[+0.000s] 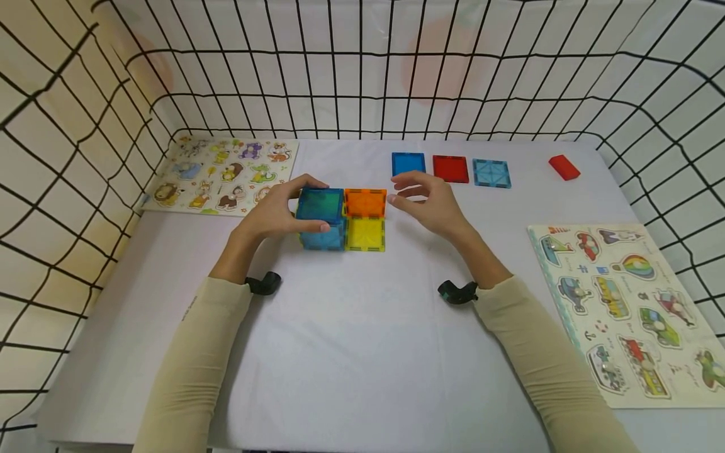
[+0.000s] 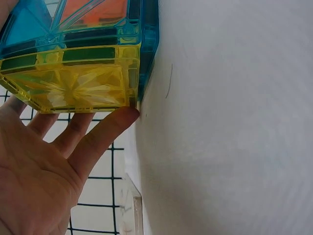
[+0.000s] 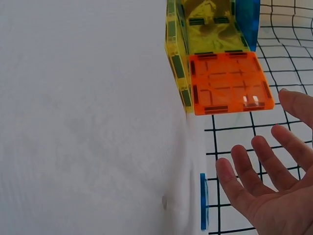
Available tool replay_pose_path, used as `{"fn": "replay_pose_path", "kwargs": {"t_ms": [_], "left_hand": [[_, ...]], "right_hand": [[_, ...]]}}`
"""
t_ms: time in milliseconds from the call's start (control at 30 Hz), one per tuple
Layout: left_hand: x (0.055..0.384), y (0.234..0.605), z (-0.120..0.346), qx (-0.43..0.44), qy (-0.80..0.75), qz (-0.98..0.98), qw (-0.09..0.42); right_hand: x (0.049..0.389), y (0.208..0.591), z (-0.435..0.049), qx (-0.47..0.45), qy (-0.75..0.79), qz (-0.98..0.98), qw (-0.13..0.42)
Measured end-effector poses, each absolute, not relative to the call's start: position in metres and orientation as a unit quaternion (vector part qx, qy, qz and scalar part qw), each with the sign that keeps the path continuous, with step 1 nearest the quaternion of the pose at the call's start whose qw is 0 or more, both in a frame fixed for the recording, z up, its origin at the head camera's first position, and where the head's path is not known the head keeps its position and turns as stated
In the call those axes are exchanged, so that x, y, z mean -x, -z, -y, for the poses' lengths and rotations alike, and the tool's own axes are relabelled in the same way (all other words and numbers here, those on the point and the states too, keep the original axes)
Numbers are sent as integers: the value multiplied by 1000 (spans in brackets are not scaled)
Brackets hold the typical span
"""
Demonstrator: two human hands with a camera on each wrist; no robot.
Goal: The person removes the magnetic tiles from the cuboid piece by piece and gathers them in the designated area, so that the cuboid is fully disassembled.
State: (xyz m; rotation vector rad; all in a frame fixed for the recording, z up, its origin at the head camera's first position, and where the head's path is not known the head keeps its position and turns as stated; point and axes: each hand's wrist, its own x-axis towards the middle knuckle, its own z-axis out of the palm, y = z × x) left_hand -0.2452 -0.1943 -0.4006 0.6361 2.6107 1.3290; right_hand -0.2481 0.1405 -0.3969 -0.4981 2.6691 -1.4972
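A small structure of see-through magnetic tiles stands mid-table. My left hand (image 1: 272, 211) holds its box-like left part, thumb across the near light blue tile (image 1: 324, 240) and fingers at the far side. A blue-green tile (image 1: 320, 204) tops this box, and a yellow tile (image 2: 73, 88) forms its left side. To the box's right, a yellow tile (image 1: 365, 234) lies on the table with an orange tile (image 1: 365, 203) standing upright at its far edge. My right hand (image 1: 430, 204) hovers beside the orange tile, fingers loosely bent, apart from it and holding nothing.
Behind lie a blue tile (image 1: 408, 162), a red tile (image 1: 450, 168), a light blue tile (image 1: 491, 173) and a red block (image 1: 564, 167). An animal puzzle board (image 1: 218, 176) lies back left, a vehicle puzzle board (image 1: 629, 314) at right. Black wire mesh (image 1: 362, 96) encloses the table's back and sides.
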Motion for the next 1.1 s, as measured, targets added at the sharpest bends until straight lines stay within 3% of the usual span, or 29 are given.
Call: {"fn": "replay_pose_path", "kwargs": {"t_ms": [1100], "left_hand": [[245,399,195,-223,-439,-868,68]], "right_hand": [[255,408,-111,200,461,-862,70]]}}
